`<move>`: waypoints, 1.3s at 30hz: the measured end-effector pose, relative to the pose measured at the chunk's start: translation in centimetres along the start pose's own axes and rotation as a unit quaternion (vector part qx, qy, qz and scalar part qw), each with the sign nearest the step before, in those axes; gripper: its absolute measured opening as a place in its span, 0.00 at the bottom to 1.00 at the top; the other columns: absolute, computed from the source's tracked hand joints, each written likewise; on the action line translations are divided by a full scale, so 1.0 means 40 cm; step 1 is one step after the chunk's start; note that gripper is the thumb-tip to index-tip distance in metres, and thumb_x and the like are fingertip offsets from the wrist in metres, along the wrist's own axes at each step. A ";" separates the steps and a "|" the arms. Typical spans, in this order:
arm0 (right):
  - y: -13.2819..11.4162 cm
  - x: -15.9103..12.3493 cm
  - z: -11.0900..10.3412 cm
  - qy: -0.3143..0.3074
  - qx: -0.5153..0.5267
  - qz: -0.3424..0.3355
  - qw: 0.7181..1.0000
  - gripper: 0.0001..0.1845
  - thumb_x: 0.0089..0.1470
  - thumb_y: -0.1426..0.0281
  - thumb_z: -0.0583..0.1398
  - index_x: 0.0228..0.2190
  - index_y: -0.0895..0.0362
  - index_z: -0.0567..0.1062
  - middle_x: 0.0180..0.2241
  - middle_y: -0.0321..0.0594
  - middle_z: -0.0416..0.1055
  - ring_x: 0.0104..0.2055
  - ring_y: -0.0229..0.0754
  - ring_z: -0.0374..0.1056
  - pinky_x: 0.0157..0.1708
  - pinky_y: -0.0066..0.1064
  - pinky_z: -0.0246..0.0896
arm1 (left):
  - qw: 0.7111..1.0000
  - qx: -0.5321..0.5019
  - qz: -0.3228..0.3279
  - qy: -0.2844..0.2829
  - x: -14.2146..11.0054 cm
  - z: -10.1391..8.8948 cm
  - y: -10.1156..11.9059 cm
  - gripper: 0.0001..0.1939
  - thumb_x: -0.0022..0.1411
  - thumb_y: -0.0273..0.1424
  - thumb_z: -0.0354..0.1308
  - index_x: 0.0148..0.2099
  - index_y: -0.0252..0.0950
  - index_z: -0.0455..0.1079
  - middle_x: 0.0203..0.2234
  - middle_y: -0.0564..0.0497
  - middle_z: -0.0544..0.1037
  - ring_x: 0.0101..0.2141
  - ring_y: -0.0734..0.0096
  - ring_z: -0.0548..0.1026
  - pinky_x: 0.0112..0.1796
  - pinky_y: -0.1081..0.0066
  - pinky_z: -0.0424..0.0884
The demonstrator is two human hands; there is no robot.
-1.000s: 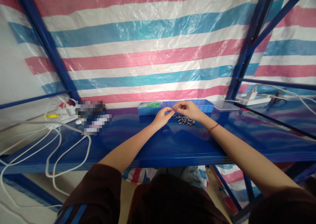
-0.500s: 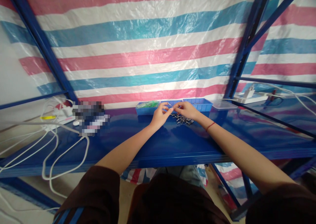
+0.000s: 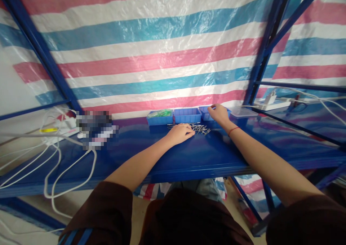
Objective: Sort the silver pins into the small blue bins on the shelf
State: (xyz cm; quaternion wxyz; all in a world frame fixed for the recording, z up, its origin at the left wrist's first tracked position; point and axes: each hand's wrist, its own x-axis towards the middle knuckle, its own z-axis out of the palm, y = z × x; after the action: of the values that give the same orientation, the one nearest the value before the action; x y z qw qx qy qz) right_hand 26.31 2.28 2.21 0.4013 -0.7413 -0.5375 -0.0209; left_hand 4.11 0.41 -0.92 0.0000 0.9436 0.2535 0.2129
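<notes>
My left hand (image 3: 180, 133) rests low over the blue tabletop at the near left side of a pile of slim metal pins (image 3: 201, 129). Its thumb and fingers are closed together, and whatever they hold is too small or hidden to make out. More thin pins lie just behind that hand. My right hand (image 3: 219, 114), with a red cord at the wrist, is over the right blue bin (image 3: 207, 115). Its fingers curl down closed at the bin, and their tips are partly hidden. The middle blue bin (image 3: 187, 116) stands between the other bins.
The left blue bin (image 3: 159, 120) holds green plastic bags. A clear plastic lid (image 3: 244, 111) lies to the right. White cables (image 3: 93, 165) and a power strip (image 3: 61, 130) are at the left; another power strip (image 3: 275, 103) sits at the right. Blue posts frame a striped sheet.
My hands were together above the pins, handling a small thin piece. They have parted: the left came down to the pile, the right moved right and away to the right bin.
</notes>
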 end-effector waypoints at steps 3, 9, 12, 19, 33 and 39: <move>-0.034 -0.021 -0.001 -0.027 0.005 -0.059 0.998 0.17 0.51 0.64 0.53 0.36 0.60 0.75 0.33 0.47 0.75 0.36 0.47 0.70 0.37 0.33 0.60 | 1.000 -0.018 -0.011 0.008 0.003 -0.001 -0.012 0.12 0.62 0.31 0.51 0.41 0.37 0.76 0.39 0.49 0.78 0.40 0.70 0.74 0.45 0.73 0.67; -0.068 -0.054 -0.006 -0.105 0.010 -0.232 0.967 0.12 0.50 0.69 0.54 0.29 0.59 0.77 0.31 0.44 0.75 0.33 0.44 0.69 0.35 0.30 0.59 | 0.996 -0.037 -0.075 0.029 -0.001 -0.006 -0.025 0.12 0.59 0.26 0.52 0.41 0.36 0.75 0.36 0.49 0.79 0.38 0.68 0.75 0.45 0.69 0.68; -0.070 -0.061 -0.007 -0.145 0.024 -0.271 0.951 0.10 0.48 0.71 0.55 0.28 0.59 0.77 0.29 0.43 0.75 0.31 0.43 0.69 0.34 0.31 0.59 | 0.990 -0.049 -0.115 0.060 -0.002 -0.002 -0.032 0.13 0.60 0.25 0.50 0.43 0.35 0.74 0.38 0.46 0.78 0.41 0.65 0.75 0.47 0.65 0.67; -0.095 -0.089 0.010 -0.276 0.194 -0.279 0.899 0.10 0.43 0.73 0.58 0.30 0.60 0.76 0.27 0.38 0.74 0.29 0.36 0.67 0.31 0.27 0.61 | 0.954 -0.188 -0.189 0.139 0.010 0.013 -0.056 0.13 0.60 0.24 0.48 0.41 0.36 0.73 0.38 0.48 0.78 0.41 0.66 0.74 0.47 0.64 0.67; -0.123 -0.117 0.005 -0.280 0.337 -0.167 0.883 0.16 0.42 0.59 0.62 0.29 0.60 0.72 0.23 0.36 0.69 0.21 0.32 0.61 0.20 0.24 0.56 | 0.886 -0.371 -0.219 0.172 0.018 0.008 -0.042 0.10 0.60 0.27 0.48 0.41 0.33 0.69 0.19 0.56 0.66 0.22 0.80 0.65 0.26 0.78 0.65; -0.117 -0.108 0.014 -0.240 0.320 -0.221 0.890 0.17 0.43 0.57 0.62 0.26 0.60 0.73 0.26 0.39 0.71 0.25 0.35 0.64 0.25 0.27 0.59 | 0.850 -0.438 -0.253 0.143 0.021 0.001 -0.026 0.09 0.60 0.31 0.49 0.39 0.35 0.69 0.25 0.53 0.71 0.25 0.79 0.70 0.22 0.81 0.64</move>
State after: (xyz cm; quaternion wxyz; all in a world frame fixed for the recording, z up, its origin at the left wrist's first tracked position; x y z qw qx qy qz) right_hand 20.45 -0.28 2.51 0.4603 -0.4173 -0.7452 0.2424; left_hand 4.30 1.74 -0.74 0.4313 0.7079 0.3613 0.4270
